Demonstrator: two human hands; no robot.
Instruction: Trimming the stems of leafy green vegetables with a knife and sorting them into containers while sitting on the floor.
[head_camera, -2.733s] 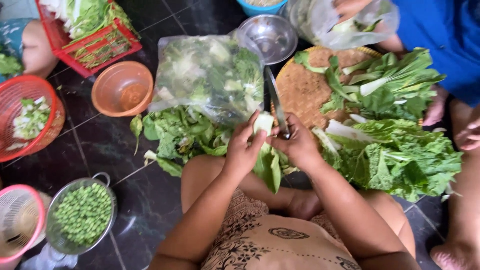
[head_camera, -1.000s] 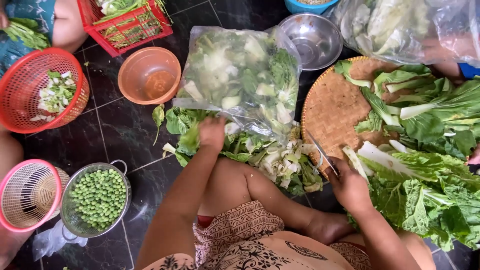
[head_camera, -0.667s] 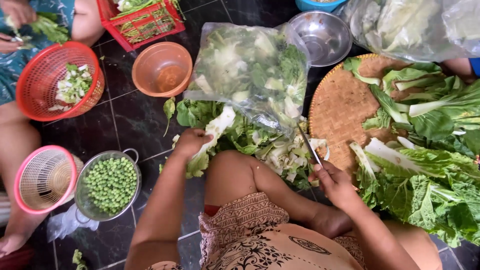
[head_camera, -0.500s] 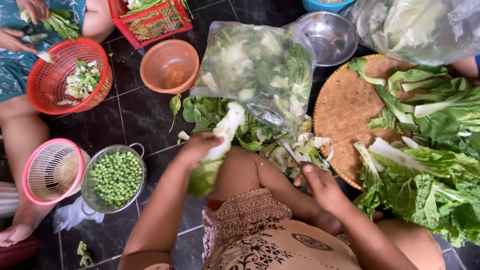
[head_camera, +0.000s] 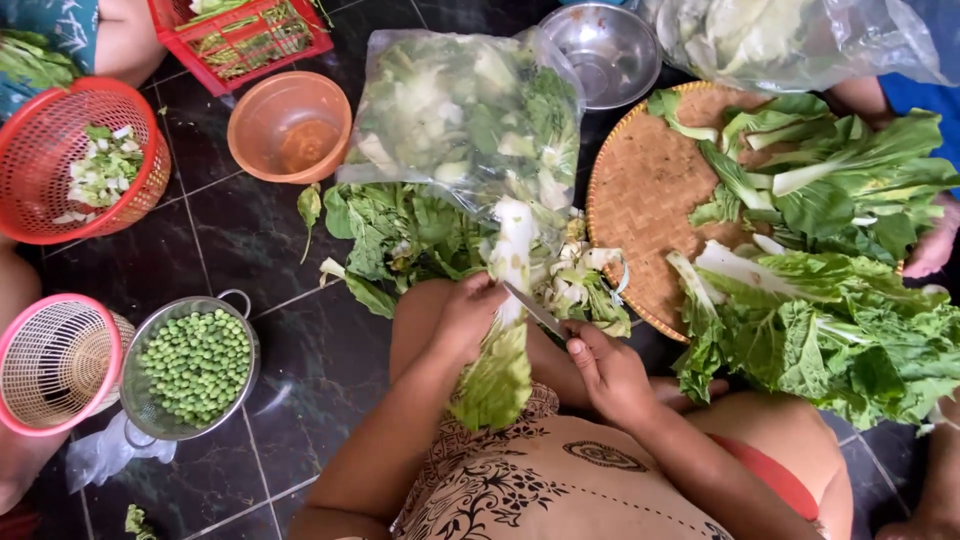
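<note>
The left hand (head_camera: 465, 318) grips a long leaf (head_camera: 500, 340), white stalk, floppy green end. The right hand (head_camera: 610, 370) grips a knife (head_camera: 535, 310) touching the stalk.

Bag of greens (head_camera: 465, 110) behind leaf pile (head_camera: 400, 235); woven tray (head_camera: 650, 190) right, pea colander (head_camera: 195, 365) left.

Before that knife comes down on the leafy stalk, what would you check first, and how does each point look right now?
1. Left hand grips the leafy stalk firmly: ok.
2. Right hand holds the knife: ok.
3. Blade rests against the stalk: ok.
4. Left fingers away from the edge: cannot tell.
5. Stalk held above the lap rather than the woven tray: not ok.
6. Cut greens bag within reach: ok.
</note>
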